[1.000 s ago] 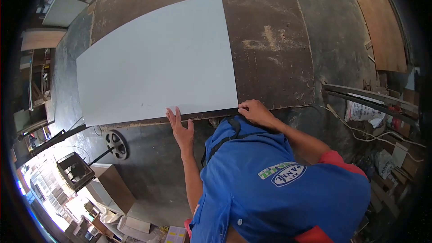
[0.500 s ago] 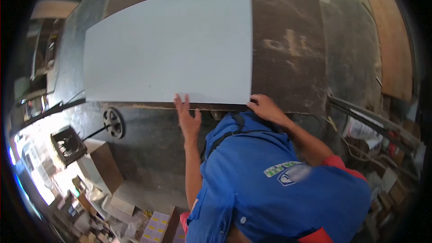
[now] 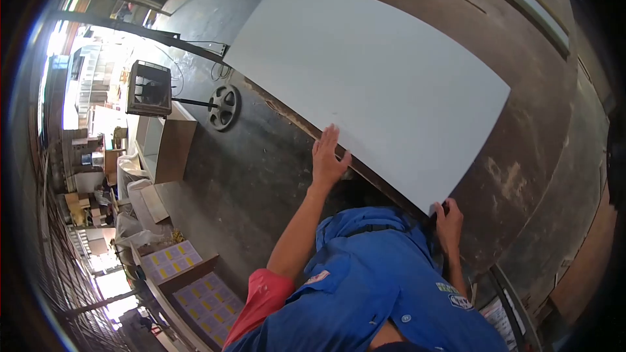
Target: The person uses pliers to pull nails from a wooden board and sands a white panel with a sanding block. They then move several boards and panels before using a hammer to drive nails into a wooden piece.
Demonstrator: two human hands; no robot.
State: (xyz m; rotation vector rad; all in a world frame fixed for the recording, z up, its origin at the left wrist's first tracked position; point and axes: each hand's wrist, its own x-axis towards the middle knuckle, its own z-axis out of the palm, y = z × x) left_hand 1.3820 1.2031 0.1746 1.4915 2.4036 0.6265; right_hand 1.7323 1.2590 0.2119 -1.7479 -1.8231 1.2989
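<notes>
A large pale grey-white panel lies flat on a dark brown worktable. My left hand rests at the panel's near long edge, fingers apart and fingertips on its surface, the thumb close to the edge. At the near right corner, my right hand has its thumb and fingers closed around the panel's corner. The blue shirt covering my body shows just below the table edge.
A stand with a round spoked wheel base and a boxy grey head stands left on the floor. Beyond it is a brown cabinet. Boxes with yellow-marked labels lie lower left. A long pale bar lies upper right.
The view has turned, so the panel now slants down to the right. My left hand remains at the near edge and my right hand at the corner, its fingers now more curled.
</notes>
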